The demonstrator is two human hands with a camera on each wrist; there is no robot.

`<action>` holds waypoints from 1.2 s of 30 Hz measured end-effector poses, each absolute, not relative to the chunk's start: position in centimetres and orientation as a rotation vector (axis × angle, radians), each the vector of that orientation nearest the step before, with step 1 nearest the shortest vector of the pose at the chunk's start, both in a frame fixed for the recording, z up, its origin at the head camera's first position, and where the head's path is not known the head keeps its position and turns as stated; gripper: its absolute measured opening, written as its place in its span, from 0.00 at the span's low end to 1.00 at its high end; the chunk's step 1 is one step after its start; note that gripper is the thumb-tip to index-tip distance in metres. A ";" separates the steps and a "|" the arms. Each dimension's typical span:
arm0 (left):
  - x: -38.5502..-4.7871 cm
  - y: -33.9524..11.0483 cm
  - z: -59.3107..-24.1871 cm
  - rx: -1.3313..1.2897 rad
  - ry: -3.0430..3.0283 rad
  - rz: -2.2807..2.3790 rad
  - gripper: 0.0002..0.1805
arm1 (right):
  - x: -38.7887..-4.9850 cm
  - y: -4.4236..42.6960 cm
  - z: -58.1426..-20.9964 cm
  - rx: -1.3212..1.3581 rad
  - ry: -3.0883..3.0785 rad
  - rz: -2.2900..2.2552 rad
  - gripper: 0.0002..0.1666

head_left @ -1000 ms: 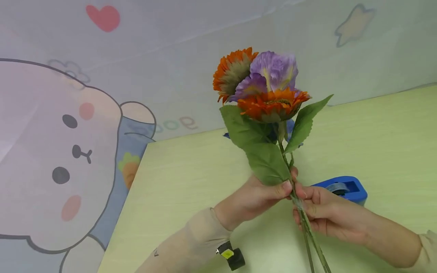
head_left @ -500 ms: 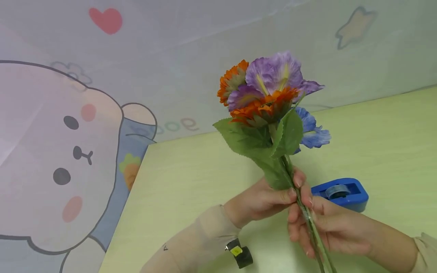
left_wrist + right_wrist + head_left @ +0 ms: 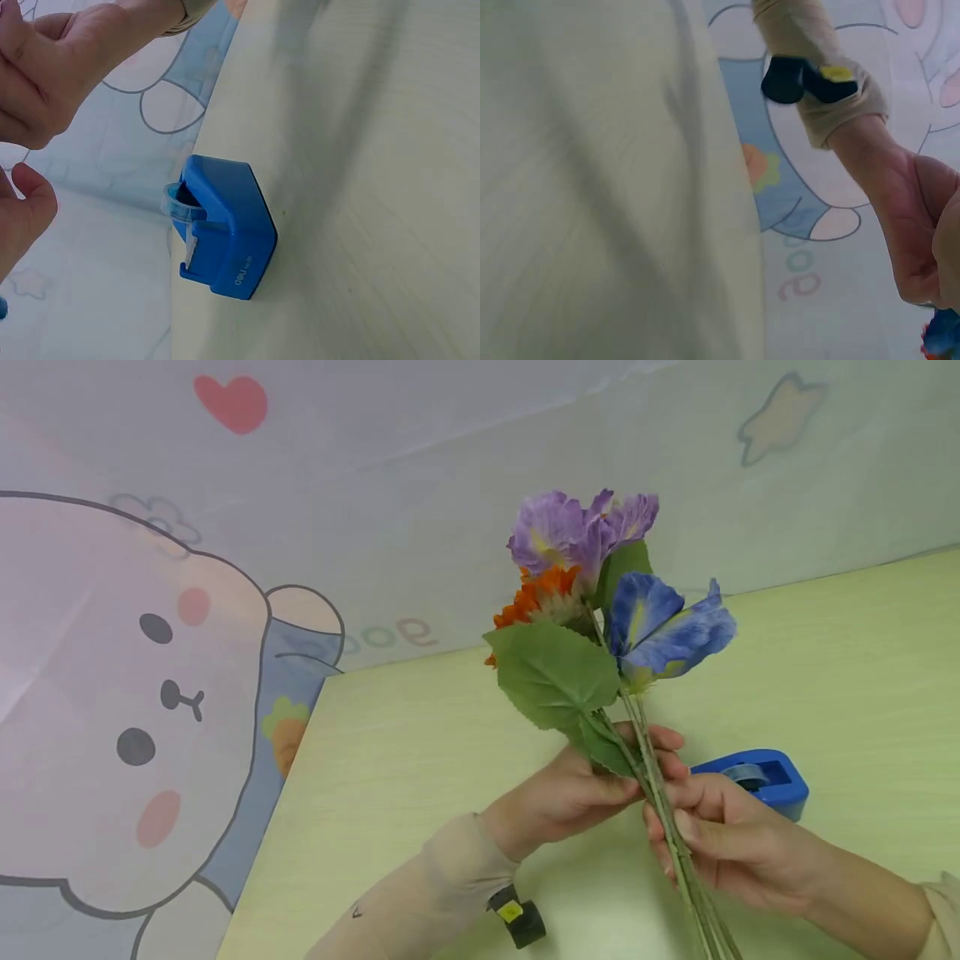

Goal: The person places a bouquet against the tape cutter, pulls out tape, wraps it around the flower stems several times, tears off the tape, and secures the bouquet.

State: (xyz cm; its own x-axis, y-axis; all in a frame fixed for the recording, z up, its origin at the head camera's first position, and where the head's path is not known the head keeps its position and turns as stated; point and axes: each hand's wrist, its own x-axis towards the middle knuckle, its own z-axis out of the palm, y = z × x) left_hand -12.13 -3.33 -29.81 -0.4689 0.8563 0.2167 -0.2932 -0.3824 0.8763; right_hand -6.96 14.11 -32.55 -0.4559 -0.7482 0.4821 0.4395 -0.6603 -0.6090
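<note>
A bunch of artificial flowers is held up over the table, its stems (image 3: 663,814) slanting down to the right. It has a purple flower (image 3: 551,531), an orange flower (image 3: 540,597), a blue flower (image 3: 667,627) and broad green leaves (image 3: 558,672). My left hand (image 3: 581,789) grips the stems just below the leaves, thumb in front and fingertips showing behind. Slightly lower, my right hand (image 3: 750,843) holds the same stems between thumb and fingers. In the right wrist view, a little blue and orange petal (image 3: 941,334) shows below the hands.
A blue tape dispenser (image 3: 783,785) with a roll of clear tape stands on the pale green table (image 3: 420,735), just behind my right hand. Behind the table hangs a printed cloth (image 3: 450,468) with a cartoon bear. A small black camera (image 3: 517,918) is strapped to my left wrist.
The bunch has turned in my hands: the blue flower, mostly hidden before, now faces front at right, and the orange flowers have swung left and back. Both hands stay on the stems.
</note>
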 end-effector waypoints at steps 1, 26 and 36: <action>-12.1 -3.4 -29.8 0.881 1.056 1.937 0.55 | -7.0 14.3 -32.6 -0.975 0.610 -2.162 0.23; -11.4 -5.7 -28.1 0.400 1.374 1.914 0.12 | -6.8 14.4 -31.9 -0.624 1.820 -2.106 0.14; -11.2 -5.7 -29.2 0.247 1.776 1.847 0.17 | -7.2 12.9 -31.7 -0.342 1.865 -1.961 0.07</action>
